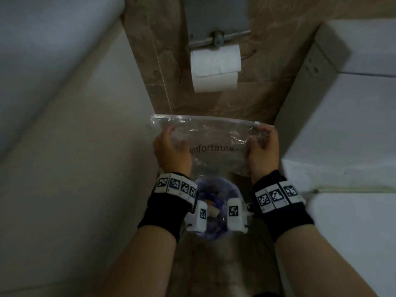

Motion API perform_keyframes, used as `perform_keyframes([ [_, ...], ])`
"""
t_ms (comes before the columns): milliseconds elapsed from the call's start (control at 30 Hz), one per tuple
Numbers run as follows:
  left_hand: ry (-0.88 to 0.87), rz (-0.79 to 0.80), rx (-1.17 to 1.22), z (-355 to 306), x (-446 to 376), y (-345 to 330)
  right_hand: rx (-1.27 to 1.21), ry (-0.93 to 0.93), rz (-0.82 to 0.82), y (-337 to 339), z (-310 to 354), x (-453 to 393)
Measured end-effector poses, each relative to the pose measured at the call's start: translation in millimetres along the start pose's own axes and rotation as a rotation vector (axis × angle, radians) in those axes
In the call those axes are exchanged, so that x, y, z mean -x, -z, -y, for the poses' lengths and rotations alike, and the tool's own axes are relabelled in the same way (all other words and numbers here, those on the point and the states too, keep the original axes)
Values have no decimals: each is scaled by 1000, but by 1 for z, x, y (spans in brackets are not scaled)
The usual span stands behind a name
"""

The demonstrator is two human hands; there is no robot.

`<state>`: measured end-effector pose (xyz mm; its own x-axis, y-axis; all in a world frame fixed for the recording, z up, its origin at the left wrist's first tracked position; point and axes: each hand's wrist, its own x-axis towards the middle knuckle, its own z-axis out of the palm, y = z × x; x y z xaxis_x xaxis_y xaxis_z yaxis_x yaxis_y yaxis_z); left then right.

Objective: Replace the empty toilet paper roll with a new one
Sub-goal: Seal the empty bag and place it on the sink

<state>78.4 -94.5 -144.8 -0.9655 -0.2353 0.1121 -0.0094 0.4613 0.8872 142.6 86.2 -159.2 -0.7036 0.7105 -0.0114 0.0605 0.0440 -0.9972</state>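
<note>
A full white toilet paper roll [215,65] hangs on the metal wall holder [218,38] at the top centre, with a sheet hanging down. Below it I hold a clear plastic zip bag [214,138] printed with black letters, stretched flat between both hands. My left hand [171,153] grips its left side. At the bag's upper right corner, near the zipper end, my right hand [262,153] pinches it. The bag looks empty. Both wrists wear black bands with square markers.
A small waste bin [216,211] with a bluish liner and scraps sits on the floor under my wrists. A white wall or door panel [75,146] fills the left side. The white toilet tank and seat [347,125] stand on the right. Brown tiles cover the back wall.
</note>
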Motion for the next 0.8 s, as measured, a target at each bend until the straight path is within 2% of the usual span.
perform_keyframes([
  [100,-28,59,-130,-38,20,20,11,2,-39,10,41,13],
  [333,14,81,48,-145,47,82,-1,-98,-106,30,160,43],
  [467,49,75,117,-218,48,123,-21,-81,-145,30,245,52],
  [567,40,2,197,-261,33,160,-13,-31,-96,21,307,58],
  [667,63,-123,159,-284,10,208,81,11,-13,7,357,62],
  [800,302,-319,107,-277,-17,279,218,44,72,-34,406,74],
])
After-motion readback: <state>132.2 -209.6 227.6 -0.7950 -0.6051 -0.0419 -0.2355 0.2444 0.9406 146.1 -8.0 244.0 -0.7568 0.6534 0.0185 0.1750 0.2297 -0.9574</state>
